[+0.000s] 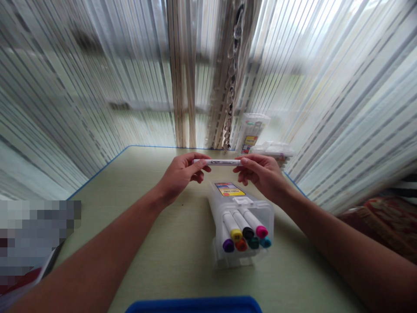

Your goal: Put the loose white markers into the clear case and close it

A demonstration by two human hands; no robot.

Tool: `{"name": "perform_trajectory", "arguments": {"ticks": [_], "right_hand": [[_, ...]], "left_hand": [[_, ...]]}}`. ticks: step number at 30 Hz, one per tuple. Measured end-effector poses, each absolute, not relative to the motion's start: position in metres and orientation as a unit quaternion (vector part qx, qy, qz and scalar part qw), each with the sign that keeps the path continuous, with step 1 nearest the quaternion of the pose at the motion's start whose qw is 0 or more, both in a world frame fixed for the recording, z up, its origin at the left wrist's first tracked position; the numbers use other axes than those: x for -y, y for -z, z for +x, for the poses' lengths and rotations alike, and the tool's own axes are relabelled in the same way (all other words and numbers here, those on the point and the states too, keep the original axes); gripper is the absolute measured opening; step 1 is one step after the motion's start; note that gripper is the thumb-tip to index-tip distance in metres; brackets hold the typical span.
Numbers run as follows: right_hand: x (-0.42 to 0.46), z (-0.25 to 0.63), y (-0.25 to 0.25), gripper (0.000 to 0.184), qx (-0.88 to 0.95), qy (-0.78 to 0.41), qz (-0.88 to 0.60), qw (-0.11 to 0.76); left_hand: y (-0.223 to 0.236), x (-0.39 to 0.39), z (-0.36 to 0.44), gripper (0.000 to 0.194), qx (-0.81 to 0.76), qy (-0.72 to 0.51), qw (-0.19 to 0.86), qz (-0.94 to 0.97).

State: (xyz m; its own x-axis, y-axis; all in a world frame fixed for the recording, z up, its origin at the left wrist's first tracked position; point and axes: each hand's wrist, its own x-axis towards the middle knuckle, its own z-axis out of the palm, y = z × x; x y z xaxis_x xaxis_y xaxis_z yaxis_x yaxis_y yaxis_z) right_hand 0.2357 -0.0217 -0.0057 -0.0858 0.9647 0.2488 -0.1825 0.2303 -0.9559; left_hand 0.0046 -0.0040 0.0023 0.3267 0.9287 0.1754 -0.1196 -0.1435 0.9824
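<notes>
Held level above the table is a white marker point(224, 162) with small dark print along its barrel. My left hand point(184, 173) pinches its left end between thumb and fingers. At the other end, my right hand point(260, 171) grips it the same way. Below and slightly toward me lies a clear plastic case point(216, 208), its open end facing me and a yellow label on top. Several white markers with coloured ends rest inside, among them a purple one point(228, 244), a yellow one point(236, 234) and a pink one point(261, 231).
A second clear case point(253, 132) stands upright at the back, with another clear case point(273, 150) lying beside it. The pale green table point(156, 256) has a blue edge. A blue object point(195, 305) shows at the near edge. Striped string curtains point(137, 78) hang behind.
</notes>
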Motion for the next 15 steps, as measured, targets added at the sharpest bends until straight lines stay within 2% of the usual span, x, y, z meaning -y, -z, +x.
{"name": "perform_trajectory", "arguments": {"ticks": [15], "right_hand": [[0.0211, 0.2365, 0.0068, 0.024, 0.542, -0.504, -0.358, 0.57]], "left_hand": [[-0.0032, 0.0047, 0.0051, 0.023, -0.351, -0.466, 0.559, 0.59]]}}
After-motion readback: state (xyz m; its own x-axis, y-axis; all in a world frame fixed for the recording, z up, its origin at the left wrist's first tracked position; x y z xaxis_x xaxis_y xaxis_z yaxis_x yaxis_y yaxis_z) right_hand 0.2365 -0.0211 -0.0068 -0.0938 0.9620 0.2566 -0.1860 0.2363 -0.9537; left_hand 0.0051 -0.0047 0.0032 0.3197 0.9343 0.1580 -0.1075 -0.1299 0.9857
